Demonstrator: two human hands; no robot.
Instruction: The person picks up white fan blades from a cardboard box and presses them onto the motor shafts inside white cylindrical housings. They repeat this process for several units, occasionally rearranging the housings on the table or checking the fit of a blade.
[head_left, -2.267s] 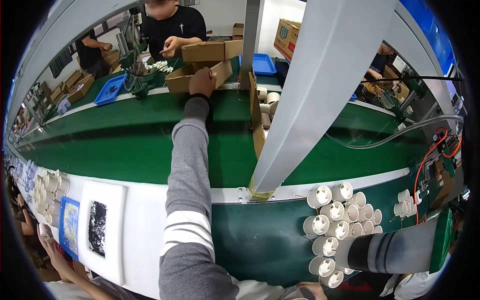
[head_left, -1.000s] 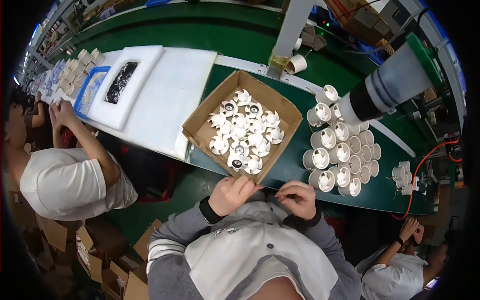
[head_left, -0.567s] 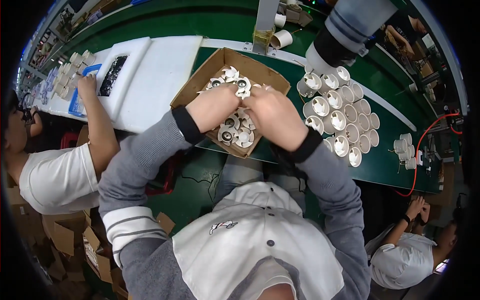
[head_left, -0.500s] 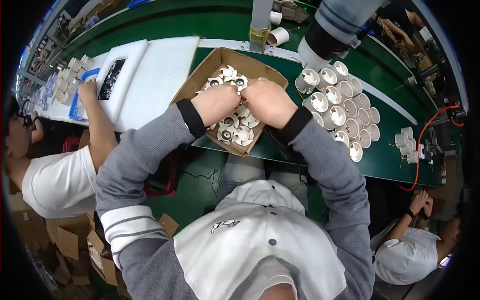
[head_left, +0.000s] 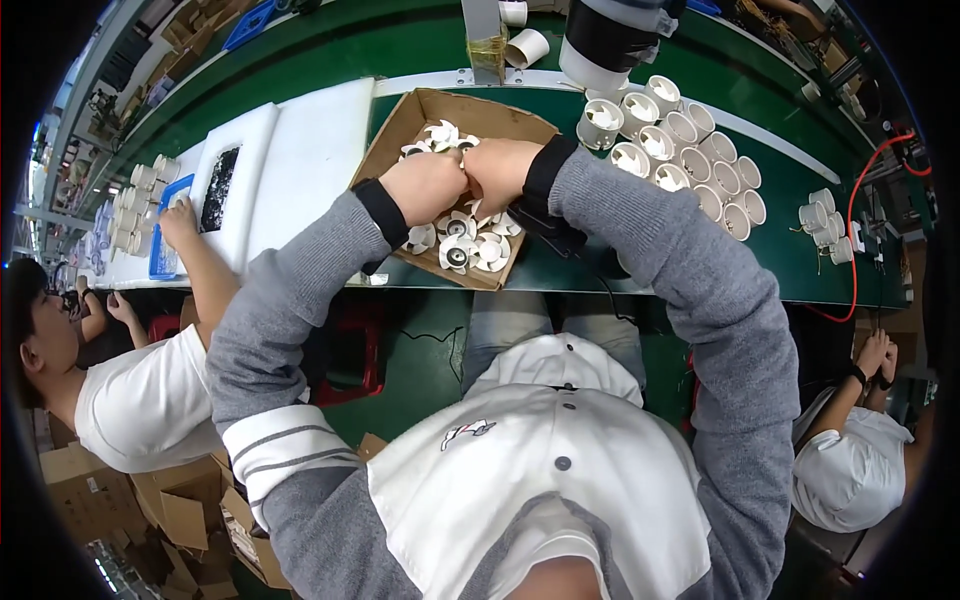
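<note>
An open cardboard box (head_left: 490,112) stands on the green table in front of me, holding several white fan impellers (head_left: 458,252) with dark round hubs. My left hand (head_left: 426,187) is closed above the impellers. Against its fingertips presses my right hand (head_left: 502,168), also closed, its wrist turned inward. Whatever the fingers grip is hidden behind the knuckles. Both wrists wear black bands. Below my right wrist, a black device (head_left: 548,232) with a cable shows by the box's right side.
Many white cups (head_left: 722,178), some with impellers inside, stand to the right. A black and clear cylinder (head_left: 608,45) hangs above them. White foam boards (head_left: 322,150) lie left, beside a blue tray (head_left: 166,250) where a co-worker's hand (head_left: 180,222) reaches. A metal post (head_left: 484,45) rises behind the box.
The whole view has shifted slightly. My right forearm has swung up and outward, turning the right wrist, while both hands stay together over the box. The black device has come into clearer view.
</note>
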